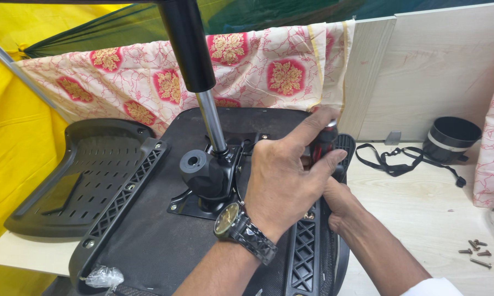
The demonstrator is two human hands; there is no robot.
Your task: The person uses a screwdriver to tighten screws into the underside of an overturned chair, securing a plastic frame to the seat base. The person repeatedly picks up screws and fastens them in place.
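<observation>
A black office chair seat (148,235) lies upside down on the table. Its gas lift column (188,49) stands up from the black mechanism (203,175) at the seat's middle. My left hand (282,183), with a dark wristwatch, is closed around the red and black handle of a screwdriver (325,142), held upright over the right armrest bracket (304,252). My right hand (340,205) sits just below it, gripping the armrest by the screwdriver's lower end. The tip is hidden behind my hands.
The other armrest (77,175) hangs off the seat's left side. Several loose screws (477,252) lie at the right of the pale wooden table (422,219). A black strap (395,161) and a black round hood (451,140) lie by the wood panel (439,66). Patterned cloth (258,66) hangs behind.
</observation>
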